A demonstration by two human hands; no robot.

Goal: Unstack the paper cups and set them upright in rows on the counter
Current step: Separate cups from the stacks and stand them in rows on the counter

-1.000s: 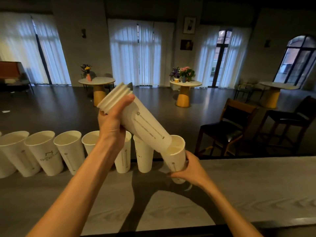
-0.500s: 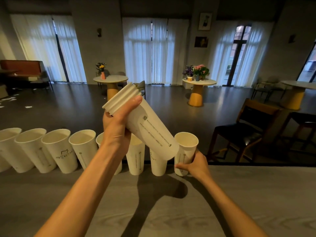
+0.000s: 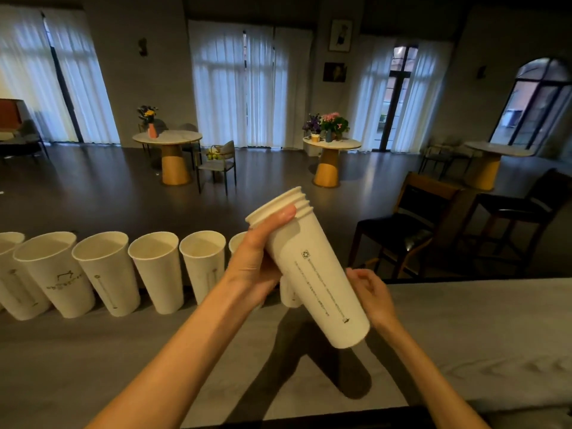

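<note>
**Cup stack held over grey table, row at left**

Beyond the table (image 3: pixel 464 320) we noted three round pedestal tables and dark chairs. The left hand (image 3: pixel 253 270) gripped the tilted stack (image 3: pixel 312 274) of nested white paper cups, four rims counted. The right hand (image 3: pixel 371 295), fingers loosely curled, sat beside the stack's base; contact unclear. Six tapered cups (image 3: pixel 154 270) stood upright in view; the left hand hid more.

Matt white paper cups (image 3: pixel 315 274) over a smooth, grey wood-grain counter (image 3: pixel 464 335).

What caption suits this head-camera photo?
Left hand grips nested cup stack; right hand reaches its base, beside upright cups on counter.
</note>
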